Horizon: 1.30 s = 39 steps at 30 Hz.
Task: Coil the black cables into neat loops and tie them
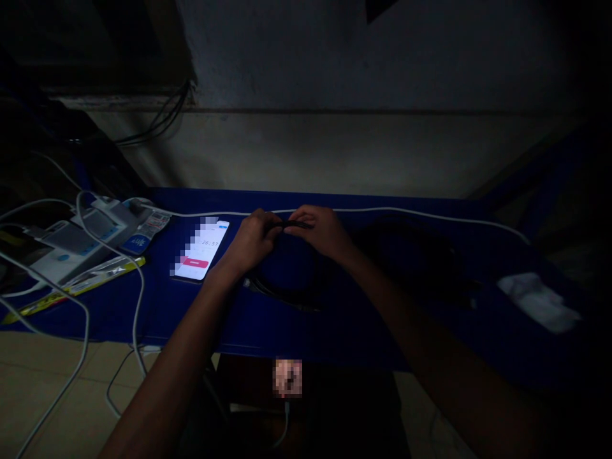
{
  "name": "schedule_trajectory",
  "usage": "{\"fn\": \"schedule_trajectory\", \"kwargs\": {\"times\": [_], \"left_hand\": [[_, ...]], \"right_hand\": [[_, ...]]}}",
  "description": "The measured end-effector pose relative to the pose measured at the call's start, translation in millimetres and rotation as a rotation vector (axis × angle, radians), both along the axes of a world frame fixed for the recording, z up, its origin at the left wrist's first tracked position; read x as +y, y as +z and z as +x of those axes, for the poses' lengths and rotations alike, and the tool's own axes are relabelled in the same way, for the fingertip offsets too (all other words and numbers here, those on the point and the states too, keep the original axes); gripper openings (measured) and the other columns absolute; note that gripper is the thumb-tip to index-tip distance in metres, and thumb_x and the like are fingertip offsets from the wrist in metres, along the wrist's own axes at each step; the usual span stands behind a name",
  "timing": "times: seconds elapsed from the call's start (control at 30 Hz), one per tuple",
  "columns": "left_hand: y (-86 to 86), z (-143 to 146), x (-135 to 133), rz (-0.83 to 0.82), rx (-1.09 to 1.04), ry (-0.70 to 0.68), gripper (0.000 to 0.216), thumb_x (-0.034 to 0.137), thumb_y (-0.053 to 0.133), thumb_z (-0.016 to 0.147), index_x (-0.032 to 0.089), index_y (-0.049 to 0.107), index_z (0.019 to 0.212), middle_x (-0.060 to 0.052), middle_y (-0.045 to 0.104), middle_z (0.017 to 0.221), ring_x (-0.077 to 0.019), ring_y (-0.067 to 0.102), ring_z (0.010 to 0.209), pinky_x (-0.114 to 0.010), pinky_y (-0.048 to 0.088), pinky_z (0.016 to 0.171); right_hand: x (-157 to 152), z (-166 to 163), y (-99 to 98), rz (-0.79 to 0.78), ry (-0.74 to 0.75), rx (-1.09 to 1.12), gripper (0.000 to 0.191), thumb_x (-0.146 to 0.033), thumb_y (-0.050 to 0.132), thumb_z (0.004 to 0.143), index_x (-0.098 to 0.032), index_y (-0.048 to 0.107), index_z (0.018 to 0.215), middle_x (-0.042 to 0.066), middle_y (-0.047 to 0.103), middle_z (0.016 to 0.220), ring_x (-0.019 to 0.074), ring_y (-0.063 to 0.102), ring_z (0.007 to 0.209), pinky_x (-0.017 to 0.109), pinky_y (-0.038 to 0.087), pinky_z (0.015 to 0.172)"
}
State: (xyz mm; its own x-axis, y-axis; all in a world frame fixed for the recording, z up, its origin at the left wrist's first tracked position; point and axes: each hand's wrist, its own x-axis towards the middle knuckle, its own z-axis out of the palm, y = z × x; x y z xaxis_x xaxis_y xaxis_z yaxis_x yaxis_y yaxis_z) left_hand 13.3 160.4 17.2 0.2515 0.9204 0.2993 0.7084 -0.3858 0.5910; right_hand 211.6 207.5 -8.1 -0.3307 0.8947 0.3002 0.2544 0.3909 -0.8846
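A thin black cable (287, 224) runs between my two hands above the blue table (287, 338). My left hand (252, 234) pinches it on the left, just right of a lit phone (201, 250). On the other side my right hand (321, 231) has its fingers closed on the same cable. More black cable (282, 296) lies curved on the table below the hands; whether it joins the held part is too dark to tell.
At the left, a white power strip (81, 239) sits among white cords, a blue-and-white packet (143, 233) and a long yellow wrapper (81, 287). A white cord (396, 209) crosses the back. Crumpled white cloth or tissue (538, 301) lies right, near a dark heap (421, 261).
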Motion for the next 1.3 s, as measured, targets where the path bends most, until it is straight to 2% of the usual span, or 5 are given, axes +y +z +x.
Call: {"fn": "schedule_trajectory", "kwargs": {"times": [0.13,0.27,0.43,0.9,1.3], "left_hand": [[-1.2,-1,0,0.01,0.016,0.005,0.017,0.015,0.059,0.098,0.017,0.074,0.106,-0.01,0.07,0.105,-0.0241,0.067,0.096,-0.041,0.054,0.093],[-4.0,-2,2,0.029,0.01,0.015,0.017,0.016,0.06,0.098,0.018,0.073,0.107,-0.009,0.071,0.105,-0.0234,0.067,0.095,-0.04,0.054,0.093],[-8.5,-4,4,0.047,0.015,0.024,0.017,0.017,0.061,0.099,0.018,0.074,0.109,-0.01,0.072,0.107,-0.0244,0.068,0.097,-0.04,0.054,0.091],[-5.1,-3,2,0.025,0.004,0.079,0.008,0.023,0.069,0.096,0.017,0.074,0.095,-0.007,0.073,0.095,-0.0202,0.065,0.082,-0.035,0.051,0.079],[1.0,-2,1,-0.02,-0.01,-0.034,0.021,0.015,0.06,0.097,0.017,0.081,0.099,-0.009,0.076,0.093,-0.0217,0.068,0.085,-0.036,0.05,0.081]], "right_hand": [[-1,0,1.9,0.002,0.025,0.002,0.021,-0.03,0.087,0.076,-0.022,0.074,0.09,0.004,0.079,0.09,0.0249,0.077,0.089,0.041,0.061,0.085],[-2,1,5.2,0.043,0.067,-0.028,0.017,-0.035,0.081,0.085,-0.023,0.079,0.097,0.005,0.082,0.099,0.0258,0.077,0.098,0.043,0.061,0.094],[-2,1,5.1,0.095,0.06,-0.008,0.011,-0.03,0.079,0.088,-0.024,0.082,0.097,0.006,0.082,0.103,0.0257,0.078,0.101,0.045,0.061,0.099],[-8,-2,5.5,0.119,0.034,-0.039,0.011,-0.026,0.079,0.089,-0.027,0.084,0.098,0.003,0.084,0.101,0.0242,0.08,0.096,0.041,0.064,0.093],[-6,-4,0.2,0.111,0.059,-0.032,0.01,-0.03,0.078,0.089,-0.027,0.084,0.097,0.005,0.083,0.099,0.0242,0.079,0.093,0.041,0.064,0.09]]}}
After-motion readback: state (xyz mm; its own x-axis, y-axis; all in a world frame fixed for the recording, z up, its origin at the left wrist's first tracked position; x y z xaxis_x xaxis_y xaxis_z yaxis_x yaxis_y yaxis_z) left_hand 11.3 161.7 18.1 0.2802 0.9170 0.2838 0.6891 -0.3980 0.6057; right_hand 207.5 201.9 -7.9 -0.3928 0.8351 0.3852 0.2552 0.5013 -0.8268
